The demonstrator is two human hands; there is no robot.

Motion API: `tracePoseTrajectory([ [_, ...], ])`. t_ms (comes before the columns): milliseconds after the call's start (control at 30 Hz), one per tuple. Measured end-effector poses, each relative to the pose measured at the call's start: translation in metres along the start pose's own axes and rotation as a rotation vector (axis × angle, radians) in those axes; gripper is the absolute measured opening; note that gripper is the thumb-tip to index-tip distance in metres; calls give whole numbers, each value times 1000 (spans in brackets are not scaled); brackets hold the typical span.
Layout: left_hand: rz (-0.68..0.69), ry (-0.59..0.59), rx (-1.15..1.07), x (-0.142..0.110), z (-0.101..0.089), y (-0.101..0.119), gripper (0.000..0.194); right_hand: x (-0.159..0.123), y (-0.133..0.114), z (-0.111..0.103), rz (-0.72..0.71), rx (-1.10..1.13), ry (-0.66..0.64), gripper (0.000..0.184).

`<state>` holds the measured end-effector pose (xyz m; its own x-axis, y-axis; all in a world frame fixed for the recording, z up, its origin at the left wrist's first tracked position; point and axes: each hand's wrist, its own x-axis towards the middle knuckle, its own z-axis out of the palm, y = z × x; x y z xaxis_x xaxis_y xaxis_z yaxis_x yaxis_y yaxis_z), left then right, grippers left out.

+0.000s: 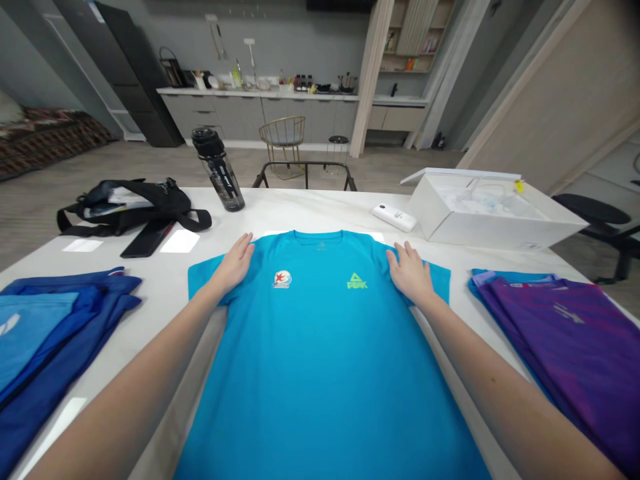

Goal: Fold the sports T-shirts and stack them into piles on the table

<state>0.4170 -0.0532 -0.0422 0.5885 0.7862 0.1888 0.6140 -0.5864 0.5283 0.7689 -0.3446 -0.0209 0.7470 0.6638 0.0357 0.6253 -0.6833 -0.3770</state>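
Observation:
A bright blue T-shirt (320, 347) lies spread front side up on the white table, collar at the far side and sleeves out. It bears a round emblem and a green PEAK logo on the chest; its lower part runs out of view. My left hand (237, 261) rests flat on the left sleeve near the shoulder, fingers stretched out. On the opposite sleeve, my right hand (411, 272) lies palm down with its fingers apart. Neither hand grips the cloth.
Folded blue clothes (60, 333) lie at the left, folded purple and blue shirts (575, 347) at the right. Along the back stand a black bag (135, 203), a phone (147, 239), a dark bottle (220, 170), a white remote (394, 217) and an open white box (490, 223).

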Motion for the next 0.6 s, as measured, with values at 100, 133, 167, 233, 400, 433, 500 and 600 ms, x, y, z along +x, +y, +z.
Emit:
tracePoseTrajectory([
  [100, -83, -83, 30, -12, -9, -21, 67, -13, 19, -1, 53, -27, -78, 71],
  [133, -89, -120, 79, -16, -10, -26, 67, -15, 25, -1, 58, -50, -103, 71],
  [167, -87, -153, 141, -19, -12, -31, 67, -16, 30, 0, 61, -80, -118, 71],
  [233, -84, -187, 269, -23, -14, -38, 66, -16, 41, 1, 62, -147, -114, 71],
  [400, -127, -188, 419, -27, -23, -47, 69, -10, 63, -4, 33, -241, -107, 74],
  [433, -135, -195, 436, -27, -24, -45, 69, -9, 63, -6, 32, -252, -114, 74],
  [500, -110, -181, 471, -25, -23, -35, 69, -8, 54, -8, 12, -275, -96, 74],
  [600, 98, -125, 478, -19, -10, 2, 65, -3, 16, -1, -162, -275, -5, 75],
])
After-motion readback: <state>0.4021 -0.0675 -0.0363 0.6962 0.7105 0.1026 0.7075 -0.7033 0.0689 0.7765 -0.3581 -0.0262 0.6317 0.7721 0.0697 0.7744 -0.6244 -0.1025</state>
